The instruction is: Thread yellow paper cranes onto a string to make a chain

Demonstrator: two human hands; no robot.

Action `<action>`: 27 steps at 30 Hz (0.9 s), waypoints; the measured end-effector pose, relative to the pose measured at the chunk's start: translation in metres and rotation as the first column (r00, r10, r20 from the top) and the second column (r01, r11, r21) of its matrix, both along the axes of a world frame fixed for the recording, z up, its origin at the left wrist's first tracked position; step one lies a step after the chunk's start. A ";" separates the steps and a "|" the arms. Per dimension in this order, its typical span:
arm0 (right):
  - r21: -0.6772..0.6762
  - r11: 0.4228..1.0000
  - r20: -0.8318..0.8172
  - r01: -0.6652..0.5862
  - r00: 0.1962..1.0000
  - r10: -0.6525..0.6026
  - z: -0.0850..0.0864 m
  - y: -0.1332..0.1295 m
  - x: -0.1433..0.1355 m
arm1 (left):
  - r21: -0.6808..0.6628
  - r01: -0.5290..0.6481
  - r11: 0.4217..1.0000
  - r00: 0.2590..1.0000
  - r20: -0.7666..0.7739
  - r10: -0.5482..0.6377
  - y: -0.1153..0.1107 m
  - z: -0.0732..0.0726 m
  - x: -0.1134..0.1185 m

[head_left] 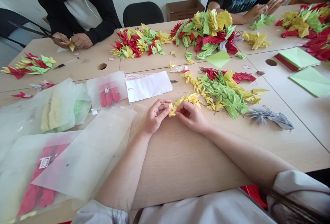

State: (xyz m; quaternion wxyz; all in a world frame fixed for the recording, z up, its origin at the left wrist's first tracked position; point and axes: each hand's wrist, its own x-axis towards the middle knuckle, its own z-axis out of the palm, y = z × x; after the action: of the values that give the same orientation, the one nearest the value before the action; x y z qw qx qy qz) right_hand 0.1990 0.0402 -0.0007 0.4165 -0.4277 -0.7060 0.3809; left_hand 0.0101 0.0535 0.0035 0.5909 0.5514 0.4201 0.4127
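Observation:
My left hand (pixel 156 115) pinches the left end of a string of folded yellow paper pieces (pixel 192 98) above the wooden table (pixel 165 162). My right hand (pixel 192 116) is close beside it on the right, fingers curled and pressed together at the same yellow paper; what its fingertips grip is too small to make out. Beyond my right hand the yellow string runs toward a bundle of green folded paper (pixel 224 93), with red and yellow strands around it. A grey bundle (pixel 272 117) lies further right.
Translucent bags (pixel 85 152) with red, yellow and green paper cover the left side. A white sheet (pixel 149 88) and a pen (pixel 173 81) lie ahead. Green paper squares (pixel 310 81) are at right. Two people work across the table beside colourful paper piles (pixel 140 42).

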 end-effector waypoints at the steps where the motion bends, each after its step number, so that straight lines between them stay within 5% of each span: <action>1: -0.017 1.000 -0.015 0.005 1.000 -0.005 -0.001 0.000 0.000 | -0.008 -0.015 1.000 1.000 0.008 0.015 0.000 -0.001 0.000; 10: -0.076 0.997 -0.040 -0.014 0.999 0.011 -0.004 0.000 0.002 | 0.004 -0.005 1.000 1.000 -0.025 0.006 -0.001 -0.003 -0.002; 17: -0.034 0.999 -0.040 0.031 0.999 -0.032 -0.003 0.001 0.002 | -0.058 0.210 0.976 0.974 0.095 -0.204 -0.002 0.001 -0.008; 27: 0.024 1.000 0.011 0.010 1.000 -0.011 0.000 0.002 0.005 | -0.147 0.006 0.989 1.000 -0.029 -0.011 0.002 -0.007 0.000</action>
State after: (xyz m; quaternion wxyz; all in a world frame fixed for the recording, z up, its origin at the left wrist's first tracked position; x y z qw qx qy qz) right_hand 0.2043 0.0420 -0.0005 0.4197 -0.4285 -0.7106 0.3678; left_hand 0.0105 0.0553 -0.0034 0.6252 0.5143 0.4557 0.3700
